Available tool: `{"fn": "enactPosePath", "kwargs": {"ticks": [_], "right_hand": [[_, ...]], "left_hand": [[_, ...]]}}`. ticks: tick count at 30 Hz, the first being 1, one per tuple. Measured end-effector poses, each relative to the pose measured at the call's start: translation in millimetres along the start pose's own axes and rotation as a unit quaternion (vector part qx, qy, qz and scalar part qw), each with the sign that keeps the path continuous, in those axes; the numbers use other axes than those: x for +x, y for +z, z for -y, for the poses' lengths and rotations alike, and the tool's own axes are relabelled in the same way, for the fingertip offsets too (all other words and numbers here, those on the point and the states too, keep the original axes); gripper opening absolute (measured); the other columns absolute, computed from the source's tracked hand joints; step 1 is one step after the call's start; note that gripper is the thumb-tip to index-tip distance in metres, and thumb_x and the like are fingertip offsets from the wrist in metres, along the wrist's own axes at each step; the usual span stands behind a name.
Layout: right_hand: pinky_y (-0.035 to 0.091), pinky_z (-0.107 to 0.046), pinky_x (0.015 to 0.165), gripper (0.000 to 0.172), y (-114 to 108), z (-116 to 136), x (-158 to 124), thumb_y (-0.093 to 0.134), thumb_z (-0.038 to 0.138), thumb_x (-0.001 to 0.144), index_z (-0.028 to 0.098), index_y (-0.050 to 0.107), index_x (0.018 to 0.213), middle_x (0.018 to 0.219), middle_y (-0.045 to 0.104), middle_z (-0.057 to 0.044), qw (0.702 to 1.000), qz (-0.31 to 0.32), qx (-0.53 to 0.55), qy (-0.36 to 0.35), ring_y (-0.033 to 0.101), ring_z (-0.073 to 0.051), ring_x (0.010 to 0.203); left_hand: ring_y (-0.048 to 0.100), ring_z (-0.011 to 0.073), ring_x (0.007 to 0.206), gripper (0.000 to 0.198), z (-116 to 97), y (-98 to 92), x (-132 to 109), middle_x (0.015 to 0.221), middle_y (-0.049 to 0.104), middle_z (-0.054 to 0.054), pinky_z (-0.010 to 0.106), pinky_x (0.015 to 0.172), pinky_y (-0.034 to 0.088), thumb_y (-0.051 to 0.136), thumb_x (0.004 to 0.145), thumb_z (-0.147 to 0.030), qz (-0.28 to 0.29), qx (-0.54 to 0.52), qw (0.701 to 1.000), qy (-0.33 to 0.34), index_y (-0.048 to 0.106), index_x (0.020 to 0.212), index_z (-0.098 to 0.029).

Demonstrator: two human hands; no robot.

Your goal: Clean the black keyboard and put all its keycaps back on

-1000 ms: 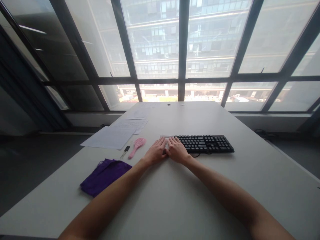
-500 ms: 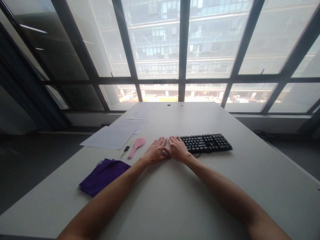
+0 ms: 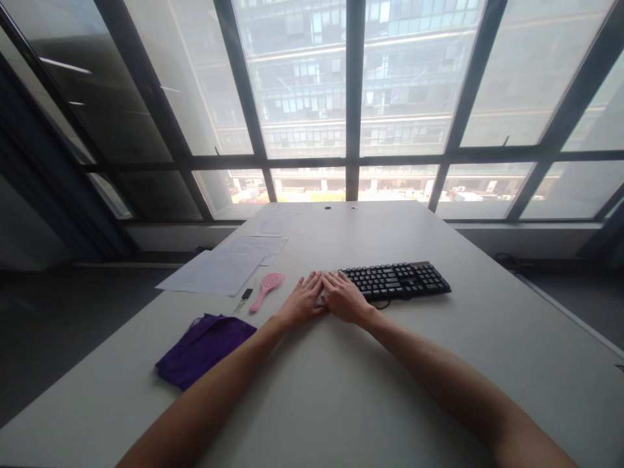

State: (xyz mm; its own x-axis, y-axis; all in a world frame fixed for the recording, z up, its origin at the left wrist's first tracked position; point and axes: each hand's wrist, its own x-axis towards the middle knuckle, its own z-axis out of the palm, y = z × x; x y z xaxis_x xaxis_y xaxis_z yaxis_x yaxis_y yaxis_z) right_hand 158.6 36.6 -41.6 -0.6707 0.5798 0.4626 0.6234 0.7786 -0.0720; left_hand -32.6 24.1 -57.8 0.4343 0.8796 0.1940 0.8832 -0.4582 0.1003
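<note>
My left hand (image 3: pixel 302 301) lies flat with its fingers stretched forward, pressing on a small whitish thing (image 3: pixel 320 300) on the table. My right hand (image 3: pixel 345 298) rests on the same thing from the other side, fingers extended and the fingertips of both hands nearly meeting. Most of that thing is covered, so its kind cannot be made out. Just right of my right hand lies a black keyboard (image 3: pixel 397 279). To the left of my left hand is a pink hairbrush (image 3: pixel 268 288), beside a small black-ended item (image 3: pixel 245 298).
A folded purple cloth (image 3: pixel 205 348) lies near my left forearm, partly behind it. Sheets of paper (image 3: pixel 209 273) spread along the left side of the white table (image 3: pixel 312 403). Large windows stand beyond its far edge.
My right hand has shifted slightly left, away from the keyboard's edge and closer to my left hand. The view has moved a little; the other things stay where they were.
</note>
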Motion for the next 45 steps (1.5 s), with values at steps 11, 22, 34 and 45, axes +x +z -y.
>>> {"fn": "enactPosePath", "kwargs": {"ticks": [11, 22, 34, 45], "right_hand": [[0.024, -0.045, 0.124, 0.060, 4.0, -1.8, -16.5, 0.045, 0.031, 0.101, -0.003, 0.041, 0.151, 0.157, 0.040, -0.026, 0.999, 0.047, -0.010, -0.024, 0.033, -0.031, 0.150], [0.018, -0.047, 0.126, 0.048, -10.1, -8.3, -17.0, 0.045, 0.014, 0.093, -0.001, 0.060, 0.135, 0.143, 0.057, -0.024, 0.997, 0.010, -0.042, 0.068, 0.044, -0.032, 0.142], [0.030, -0.043, 0.121, 0.045, -7.3, -8.2, -16.9, 0.041, 0.024, 0.103, 0.004, 0.056, 0.140, 0.148, 0.053, -0.023, 1.000, 0.025, 0.001, 0.005, 0.044, -0.027, 0.142], [0.023, -0.045, 0.125, 0.063, 12.8, -4.9, -19.7, 0.044, 0.019, 0.095, -0.004, 0.036, 0.153, 0.159, 0.036, -0.025, 0.999, 0.046, -0.020, 0.015, 0.031, -0.031, 0.150]], "left_hand": [[0.012, 0.0331, 0.156, 0.082, -0.9, -1.0, -2.7, 0.165, 0.019, 0.025, 0.056, 0.125, 0.016, 0.051, 0.092, -0.044, 0.015, 0.037, 0.999, 0.018, 0.022, 0.158, -0.004], [0.026, 0.0264, 0.154, 0.055, -33.1, -7.5, -1.1, 0.160, 0.038, 0.018, 0.047, 0.126, 0.020, 0.035, 0.101, -0.028, -0.059, 0.046, 0.995, 0.068, 0.039, 0.152, -0.007], [0.052, 0.0281, 0.137, 0.039, -39.9, -20.6, 0.1, 0.135, 0.066, 0.014, 0.050, 0.121, 0.033, 0.036, 0.101, -0.023, -0.116, 0.018, 0.992, -0.045, 0.070, 0.118, -0.015], [0.031, 0.0259, 0.152, 0.055, -16.1, 0.4, 3.9, 0.160, 0.039, 0.016, 0.049, 0.126, 0.023, 0.029, 0.104, -0.031, -0.063, 0.038, 0.996, 0.045, 0.038, 0.155, -0.011]]}}
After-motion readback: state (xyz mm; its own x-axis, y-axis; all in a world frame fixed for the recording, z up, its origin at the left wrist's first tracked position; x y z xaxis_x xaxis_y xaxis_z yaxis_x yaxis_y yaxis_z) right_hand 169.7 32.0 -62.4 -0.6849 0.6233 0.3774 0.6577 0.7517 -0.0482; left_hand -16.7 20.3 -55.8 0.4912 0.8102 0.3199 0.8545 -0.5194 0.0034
